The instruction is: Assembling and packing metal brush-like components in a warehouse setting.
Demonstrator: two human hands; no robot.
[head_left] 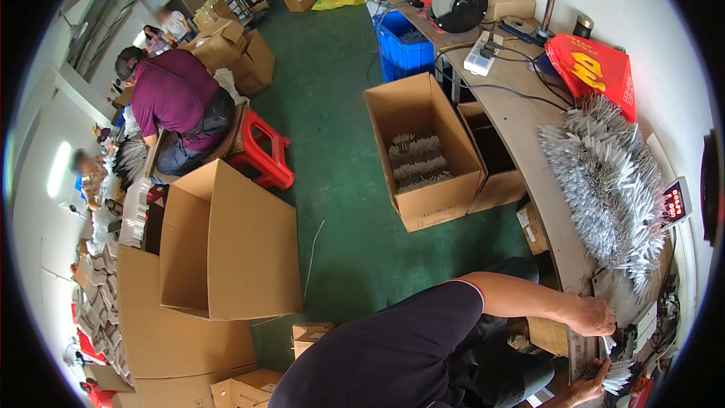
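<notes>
At the workbench [521,117] on the right, my left hand [593,317] is closed, its fingertips at a small white slender piece [608,344]. My right hand [590,388] sits just below it in the picture, fingers wrapped round a bundle of white slender pieces [618,376] that fan out toward the wall. Part of this hand is hidden. A large heap of similar white and grey pieces with thin wire-like ends [604,189] lies on the bench beyond my left hand. A small device with a red lit display [676,202] stands beside the heap.
An open carton [438,208] holding bundled pieces stands on the green floor [332,121] by the bench. Large cartons [257,249] stand at left. A person in a purple shirt [181,98] sits near a red stool [264,151]. Cables cross the bench near a power strip [482,54].
</notes>
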